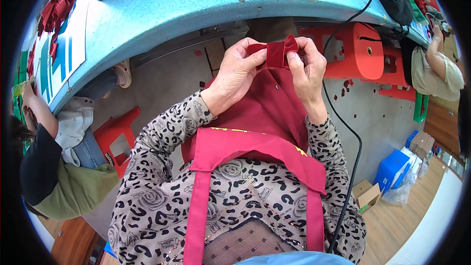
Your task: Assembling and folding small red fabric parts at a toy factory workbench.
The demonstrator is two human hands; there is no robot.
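Observation:
A dark red velvet bow (pixel 277 54) is held up between my two hands, in front of the blue table's near edge and above my lap. My left hand (pixel 236 71) pinches its left loop between thumb and fingers. On the other side, my right hand (pixel 308 68) grips the right loop, thumb in front and fingers behind. A broad band of the same red cloth wraps the bow's middle. The fingertips behind the bow are partly hidden. Below it, a crimson apron (pixel 245 113) covers my lap.
A blue speckled table (pixel 196 7) with chipped paint curves ahead. Red ribbon pieces (pixel 58 12) lie at its left. A black cable (pixel 359 142) runs from a black pouch (pixel 395 4) down my right side. Red stools (pixel 353 51) stand right. Co-workers sit at both sides.

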